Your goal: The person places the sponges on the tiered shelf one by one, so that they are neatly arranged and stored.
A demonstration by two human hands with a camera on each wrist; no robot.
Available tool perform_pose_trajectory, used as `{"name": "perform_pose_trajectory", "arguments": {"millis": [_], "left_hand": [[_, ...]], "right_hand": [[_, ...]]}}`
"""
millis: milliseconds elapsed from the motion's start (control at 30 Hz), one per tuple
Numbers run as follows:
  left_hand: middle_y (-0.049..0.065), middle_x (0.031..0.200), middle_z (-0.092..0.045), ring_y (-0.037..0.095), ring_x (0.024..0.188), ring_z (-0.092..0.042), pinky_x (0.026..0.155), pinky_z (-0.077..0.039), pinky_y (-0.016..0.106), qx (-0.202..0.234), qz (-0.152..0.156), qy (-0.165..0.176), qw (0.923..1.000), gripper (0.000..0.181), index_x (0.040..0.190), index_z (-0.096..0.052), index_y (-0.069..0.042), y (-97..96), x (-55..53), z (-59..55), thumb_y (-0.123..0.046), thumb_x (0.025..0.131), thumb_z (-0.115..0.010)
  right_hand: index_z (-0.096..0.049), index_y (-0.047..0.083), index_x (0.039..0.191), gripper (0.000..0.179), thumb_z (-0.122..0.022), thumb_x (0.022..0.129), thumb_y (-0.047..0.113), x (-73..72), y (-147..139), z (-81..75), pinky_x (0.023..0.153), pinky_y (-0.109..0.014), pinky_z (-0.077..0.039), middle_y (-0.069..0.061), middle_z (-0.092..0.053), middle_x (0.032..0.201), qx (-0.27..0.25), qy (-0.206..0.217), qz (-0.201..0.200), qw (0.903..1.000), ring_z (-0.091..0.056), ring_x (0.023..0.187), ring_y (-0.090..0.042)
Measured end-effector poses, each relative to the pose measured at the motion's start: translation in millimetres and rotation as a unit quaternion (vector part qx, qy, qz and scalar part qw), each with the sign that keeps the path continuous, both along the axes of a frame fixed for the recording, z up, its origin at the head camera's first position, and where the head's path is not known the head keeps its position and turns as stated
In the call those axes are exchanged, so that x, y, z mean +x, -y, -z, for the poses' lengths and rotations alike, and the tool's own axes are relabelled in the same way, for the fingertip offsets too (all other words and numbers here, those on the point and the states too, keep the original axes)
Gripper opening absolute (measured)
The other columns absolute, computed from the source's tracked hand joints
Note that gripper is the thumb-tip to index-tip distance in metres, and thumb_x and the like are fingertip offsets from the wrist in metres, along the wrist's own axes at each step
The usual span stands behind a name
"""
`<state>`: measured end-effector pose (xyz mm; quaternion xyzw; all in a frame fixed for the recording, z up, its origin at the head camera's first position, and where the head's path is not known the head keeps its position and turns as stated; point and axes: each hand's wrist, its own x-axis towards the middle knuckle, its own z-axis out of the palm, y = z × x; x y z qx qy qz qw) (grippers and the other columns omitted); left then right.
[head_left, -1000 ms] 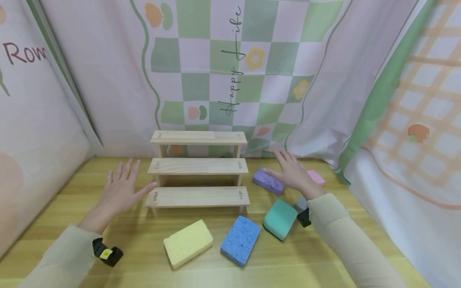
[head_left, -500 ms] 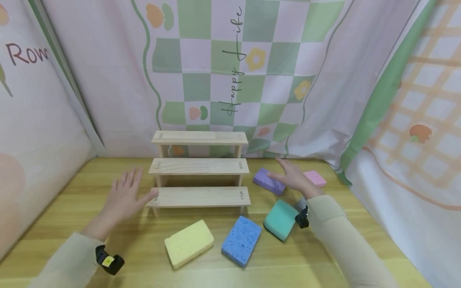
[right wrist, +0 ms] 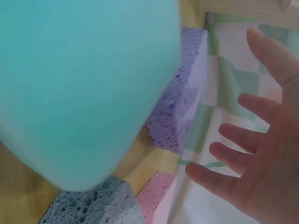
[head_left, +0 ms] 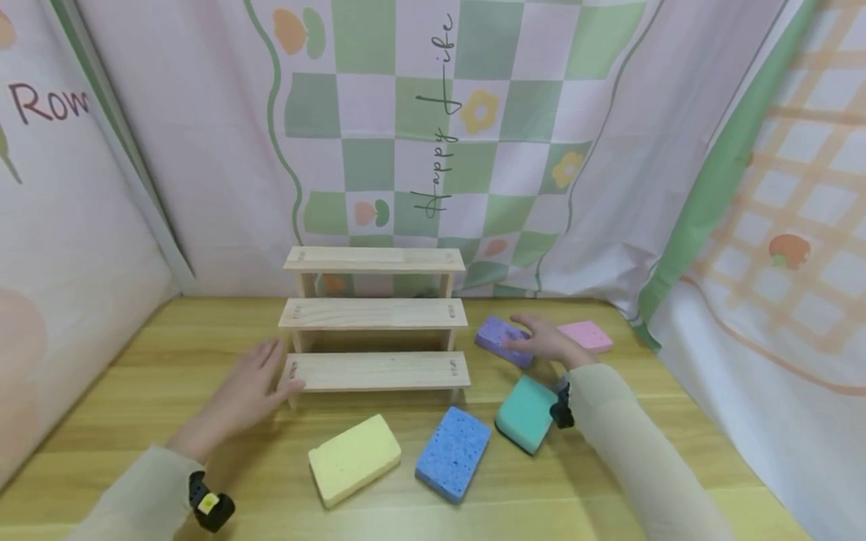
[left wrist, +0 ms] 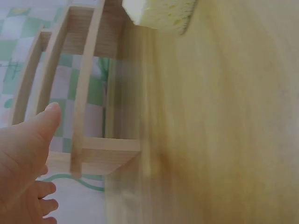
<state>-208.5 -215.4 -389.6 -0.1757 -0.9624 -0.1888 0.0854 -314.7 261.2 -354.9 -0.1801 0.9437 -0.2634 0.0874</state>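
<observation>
My left hand (head_left: 243, 391) hovers at the left end of a three-tier wooden shelf (head_left: 379, 370), its thumb overlapping the lowest step in the head view. In the left wrist view, that hand (left wrist: 21, 154) has its thumb extended and holds nothing. Over a purple sponge (head_left: 492, 333) is my right hand (head_left: 549, 342), thumb and fingers apart. The right wrist view shows this hand (right wrist: 278, 140) with spread, slightly bent fingers and nothing between them. Close to the right wrist lies a teal sponge (head_left: 525, 413), which fills much of the right wrist view.
A yellow sponge (head_left: 355, 460) and a blue sponge (head_left: 453, 454) lie in front of the shelf. Farther right are a pink sponge (head_left: 590, 336) and a grey sponge (right wrist: 93, 205), mostly hidden by the sleeve in the head view. Patterned curtains (head_left: 433, 150) enclose the wooden table (head_left: 135, 361).
My left hand has come down and moved slightly right toward the shelf. The right hand has lowered toward the purple sponge, its fingers bending more. The sponges and shelf stay where they were.
</observation>
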Motion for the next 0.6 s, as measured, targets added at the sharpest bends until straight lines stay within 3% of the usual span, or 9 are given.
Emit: {"name": "perform_pose_trajectory", "arguments": {"millis": [300, 600], "left_hand": [[0.032, 0.141, -0.025, 0.046, 0.129, -0.022, 0.104, -0.019, 0.057, 0.002, 0.025, -0.02, 0.9995, 0.073, 0.136, -0.029, 0.014, -0.8, 0.2, 13.3, -0.038, 0.093, -0.054], [0.031, 0.138, -0.03, 0.045, 0.128, -0.027, 0.104, -0.02, 0.056, -0.003, 0.041, -0.036, 0.9985, 0.065, 0.133, -0.036, 0.014, -2.9, -1.8, 17.0, -0.034, 0.093, -0.054]], "right_hand": [[-0.036, -0.005, 0.137, 0.065, -0.065, 0.086, 0.024, -4.5, -5, 8.3, 0.101, -0.061, -0.022, -0.032, -0.031, 0.138, 0.012, 0.039, 0.006, 0.9991, -0.028, 0.125, -0.048], [-0.044, -0.001, 0.134, 0.059, -0.067, 0.082, 0.015, -8.3, -6, 16.0, 0.099, -0.062, -0.025, -0.032, -0.035, 0.136, 0.049, 0.042, 0.019, 0.9978, -0.031, 0.123, -0.048]]}}
